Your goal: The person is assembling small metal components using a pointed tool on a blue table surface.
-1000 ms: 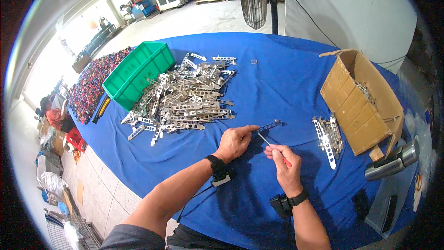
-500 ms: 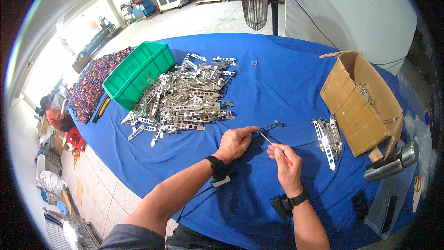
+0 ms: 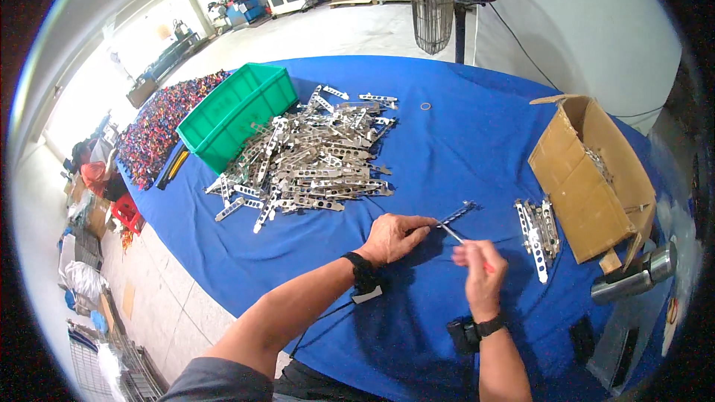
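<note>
Not much has moved since a moment ago: the left hand (image 3: 391, 237) still pinches the near end of a thin metal strip (image 3: 453, 217), and the right hand (image 3: 480, 272) is still closed around a small tool (image 3: 452, 234) that touches it. The strip lies flat on the blue table (image 3: 462, 141), its long side pointing up and to the right. Bare cloth lies around it, with the big pile of strips (image 3: 313, 156) well apart on the left and a small stack (image 3: 536, 229) near on the right.

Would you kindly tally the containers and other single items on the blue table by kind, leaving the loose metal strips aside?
Green plastic bin: 1
Open cardboard box: 1
Silver metal cylinder: 1
Small ring: 1
Thin tool in the right hand: 1
Metal strip under the left hand: 1
Total: 6
The metal strips in the pile are too many to count.
</note>
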Demonstrator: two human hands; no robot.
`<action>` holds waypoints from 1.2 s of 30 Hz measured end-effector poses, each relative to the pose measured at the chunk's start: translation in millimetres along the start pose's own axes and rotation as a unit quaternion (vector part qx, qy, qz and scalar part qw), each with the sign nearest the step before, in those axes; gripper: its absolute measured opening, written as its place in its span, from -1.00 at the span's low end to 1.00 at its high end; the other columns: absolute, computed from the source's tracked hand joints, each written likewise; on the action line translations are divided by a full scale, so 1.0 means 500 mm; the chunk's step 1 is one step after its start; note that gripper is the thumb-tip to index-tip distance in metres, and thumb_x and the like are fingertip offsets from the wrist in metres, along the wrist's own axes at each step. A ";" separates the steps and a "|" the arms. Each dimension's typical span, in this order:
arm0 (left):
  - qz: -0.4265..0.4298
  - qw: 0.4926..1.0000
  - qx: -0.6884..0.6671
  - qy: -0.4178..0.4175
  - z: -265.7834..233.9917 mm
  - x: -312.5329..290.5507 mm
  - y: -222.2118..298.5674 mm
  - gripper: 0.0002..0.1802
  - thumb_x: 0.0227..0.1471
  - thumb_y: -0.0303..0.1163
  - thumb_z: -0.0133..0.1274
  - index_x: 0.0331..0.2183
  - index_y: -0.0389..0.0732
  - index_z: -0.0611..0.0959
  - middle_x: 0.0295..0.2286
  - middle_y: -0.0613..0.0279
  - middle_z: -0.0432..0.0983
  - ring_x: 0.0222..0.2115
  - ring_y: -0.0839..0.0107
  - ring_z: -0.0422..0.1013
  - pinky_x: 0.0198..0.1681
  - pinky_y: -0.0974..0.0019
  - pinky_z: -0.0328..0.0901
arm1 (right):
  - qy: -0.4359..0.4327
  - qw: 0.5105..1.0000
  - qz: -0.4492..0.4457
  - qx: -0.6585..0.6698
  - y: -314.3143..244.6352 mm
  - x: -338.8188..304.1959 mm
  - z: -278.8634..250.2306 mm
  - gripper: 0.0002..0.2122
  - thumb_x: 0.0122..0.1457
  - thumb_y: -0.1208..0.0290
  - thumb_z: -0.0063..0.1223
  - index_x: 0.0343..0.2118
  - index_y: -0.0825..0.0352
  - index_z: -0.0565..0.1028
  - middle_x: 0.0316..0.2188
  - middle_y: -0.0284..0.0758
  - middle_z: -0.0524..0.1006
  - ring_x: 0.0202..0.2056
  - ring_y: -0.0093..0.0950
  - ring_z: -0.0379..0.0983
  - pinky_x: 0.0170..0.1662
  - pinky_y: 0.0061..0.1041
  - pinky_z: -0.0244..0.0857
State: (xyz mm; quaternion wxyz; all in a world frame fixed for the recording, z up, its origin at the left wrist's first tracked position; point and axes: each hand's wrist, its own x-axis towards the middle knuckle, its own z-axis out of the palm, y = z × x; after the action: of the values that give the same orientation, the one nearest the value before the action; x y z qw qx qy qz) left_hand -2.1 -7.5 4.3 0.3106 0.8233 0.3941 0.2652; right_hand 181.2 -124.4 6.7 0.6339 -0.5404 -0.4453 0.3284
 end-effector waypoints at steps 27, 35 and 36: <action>-0.022 0.999 0.021 0.012 0.008 0.000 -0.005 -0.68 0.06 -0.15 0.07 -0.19 -0.05 0.71 -0.52 0.07 0.60 -0.46 0.08 0.54 -0.34 0.10 0.42 | 0.259 0.944 -0.080 -0.187 -0.031 0.091 -0.215 -0.64 0.34 0.25 -0.17 -0.60 0.30 0.30 -0.70 -0.47 0.22 -0.66 -0.65 0.10 -0.59 -0.57 -0.03; 0.023 0.999 0.036 -0.002 0.013 0.007 -0.002 -0.67 0.06 -0.19 0.06 -0.17 -0.09 0.68 -0.43 0.01 0.62 -0.42 0.06 0.55 -0.29 0.10 0.42 | 0.213 0.952 0.061 0.210 -0.019 0.062 -0.077 -0.72 0.30 0.20 -0.07 -0.44 0.30 0.48 -0.66 -0.40 0.42 -0.64 -0.58 0.35 -0.57 -0.55 0.21; 0.010 0.999 0.047 -0.008 0.006 0.007 0.002 -0.68 0.06 -0.20 0.05 -0.16 -0.08 0.68 -0.43 0.02 0.62 -0.42 0.05 0.55 -0.28 0.09 0.42 | 0.173 0.953 0.085 0.233 0.003 0.059 -0.073 -0.72 0.29 0.20 -0.06 -0.42 0.31 0.49 -0.66 -0.39 0.43 -0.63 -0.55 0.38 -0.56 -0.54 0.24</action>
State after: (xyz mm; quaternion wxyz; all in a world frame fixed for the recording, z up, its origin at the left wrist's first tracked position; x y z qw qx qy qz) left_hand 2.5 -6.1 3.8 0.2722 0.8430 0.3955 0.2426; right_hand 226.1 -111.9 11.0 0.7790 -0.4621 -0.1928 0.3774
